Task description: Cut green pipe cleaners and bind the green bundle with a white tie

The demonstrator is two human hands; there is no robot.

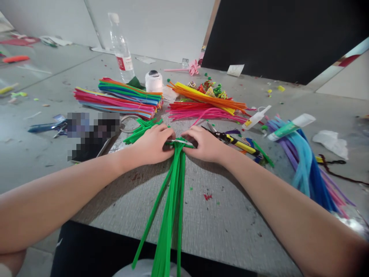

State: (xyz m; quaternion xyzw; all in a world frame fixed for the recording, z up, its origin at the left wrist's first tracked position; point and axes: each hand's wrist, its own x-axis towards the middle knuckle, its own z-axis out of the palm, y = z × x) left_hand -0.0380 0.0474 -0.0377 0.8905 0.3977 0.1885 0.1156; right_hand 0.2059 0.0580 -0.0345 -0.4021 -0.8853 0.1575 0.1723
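Observation:
Long green pipe cleaners point(167, 215) hang in a bundle over the table's near edge, their upper ends between my hands. My left hand point(157, 142) is closed, thumb and fingers pinching the top of the bundle from the left. From the right, my right hand point(203, 143) pinches the same place. A thin white strip point(180, 142) spans the gap between my fingertips, lying across the green stems; the fingers hide its ends. Just behind my left hand lie short green pipe cleaner pieces point(138, 130). Scissors and a yellow-black cutter point(242, 145) rest beside my right hand.
Multicoloured pipe cleaner bundles point(118, 100) and orange and pink ones point(207, 109) lie behind my hands. Further back stands a plastic bottle point(122, 50). Blue and purple stems point(305, 165) and a tube point(292, 127) are at right. A partly blurred phone-like object point(95, 142) lies left.

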